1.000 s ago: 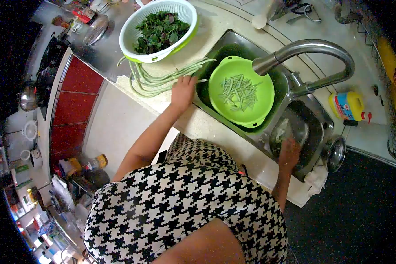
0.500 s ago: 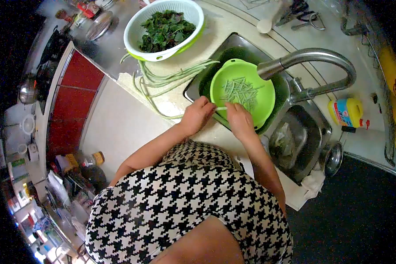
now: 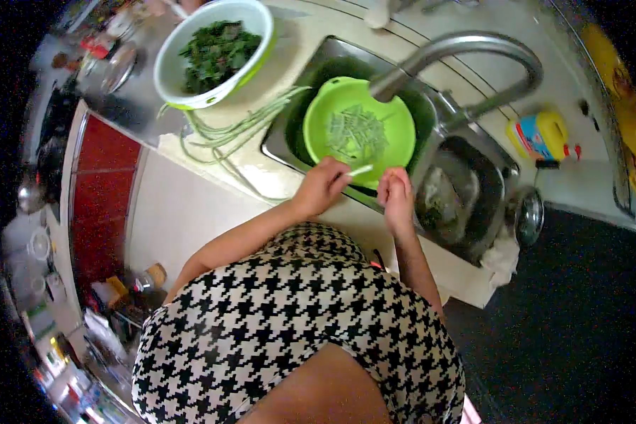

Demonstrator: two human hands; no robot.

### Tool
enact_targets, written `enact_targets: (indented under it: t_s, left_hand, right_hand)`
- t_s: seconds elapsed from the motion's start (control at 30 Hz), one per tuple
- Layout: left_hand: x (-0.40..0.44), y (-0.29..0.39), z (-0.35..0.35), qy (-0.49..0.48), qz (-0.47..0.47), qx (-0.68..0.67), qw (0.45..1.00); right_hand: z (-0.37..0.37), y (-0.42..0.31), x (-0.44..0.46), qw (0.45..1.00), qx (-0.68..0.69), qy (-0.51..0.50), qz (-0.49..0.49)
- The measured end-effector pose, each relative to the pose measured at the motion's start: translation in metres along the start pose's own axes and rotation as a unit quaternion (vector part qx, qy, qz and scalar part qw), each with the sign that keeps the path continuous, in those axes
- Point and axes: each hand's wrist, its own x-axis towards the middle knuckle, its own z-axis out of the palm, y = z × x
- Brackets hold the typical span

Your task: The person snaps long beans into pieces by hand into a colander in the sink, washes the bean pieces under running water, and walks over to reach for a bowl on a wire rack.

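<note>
My left hand [image 3: 321,188] pinches a short, pale piece of long bean [image 3: 360,170], whose free end points right over the near rim of a green basin [image 3: 396,152]. Apart from it, at the basin's lower right, is my right hand [image 3: 397,192]. Its fingers are curled closed, and anything in them is hidden. Inside the basin lies a pile of short bean pieces [image 3: 357,133]. A loose bundle of whole long beans [image 3: 226,134] rests on the counter to the left, some hanging toward its front edge.
The basin sits in a steel sink [image 3: 275,145] under a curved faucet [image 3: 473,42]. Behind the beans stands a white colander [image 3: 164,67] with dark leafy greens. A second sink bowl [image 3: 473,226] holds a plastic bag. A yellow bottle [image 3: 540,136] stands at right.
My hands have come apart; the bean piece that spanned both is now in my left hand only. My right hand has turned and curled. The whole view has shifted.
</note>
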Motion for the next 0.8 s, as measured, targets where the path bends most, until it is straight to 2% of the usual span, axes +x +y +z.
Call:
enact_targets:
  t_s: [0.07, 0.1, 0.13, 0.17, 0.2, 0.27, 0.33, 0.4, 0.5, 0.57, 0.67, 0.7, 0.8]
  left_hand:
    - [0.000, 0.002, 0.002, -0.019, -0.073, -0.065, 0.995]
    - [0.001, 0.001, 0.001, -0.026, -0.092, -0.092, 0.991]
    - [0.007, 0.009, -0.004, -0.037, -0.104, -0.096, 0.989]
    - [0.010, 0.011, -0.006, -0.059, -0.126, -0.121, 0.983]
    - [0.012, 0.010, -0.007, -0.078, -0.151, -0.145, 0.975]
    - [0.013, 0.005, -0.006, -0.110, -0.107, -0.110, 0.982]
    - [0.013, 0.005, -0.006, -0.104, -0.035, -0.093, 0.990]
    - [0.014, 0.005, -0.006, -0.123, -0.022, -0.061, 0.990]
    - [0.012, 0.008, -0.006, -0.167, -0.052, -0.058, 0.983]
    - [0.016, 0.019, -0.009, -0.203, -0.056, -0.052, 0.976]
    - [0.023, 0.051, -0.024, -0.239, -0.260, -0.200, 0.914]
    - [0.022, 0.048, -0.027, -0.218, -0.250, -0.195, 0.923]
    - [0.016, 0.028, -0.034, -0.188, -0.302, -0.214, 0.910]
  right_hand:
    - [-0.022, -0.018, -0.009, 0.990, 0.096, -0.034, 0.095]
    - [-0.034, -0.029, -0.017, 0.997, -0.012, -0.001, 0.081]
    - [-0.064, -0.002, -0.020, 0.995, -0.101, 0.016, -0.007]
    - [-0.086, 0.002, -0.024, 0.968, -0.226, 0.052, -0.091]
    - [-0.102, 0.002, -0.029, 0.918, -0.348, 0.083, -0.172]
    - [-0.117, -0.014, -0.042, 0.894, -0.435, 0.099, -0.046]
    - [-0.131, -0.007, -0.043, 0.821, -0.550, 0.149, -0.038]
    - [-0.144, 0.030, -0.034, 0.684, -0.677, 0.229, -0.146]
    - [-0.060, -0.035, -0.033, 0.802, -0.543, 0.143, -0.203]
    - [-0.027, -0.043, -0.012, 0.729, -0.568, 0.004, -0.382]
    - [0.006, -0.038, -0.003, 0.664, -0.610, -0.071, -0.426]
    - [0.010, -0.039, 0.000, 0.667, -0.607, -0.071, -0.427]
    - [0.023, -0.039, 0.006, 0.671, -0.616, -0.083, -0.404]
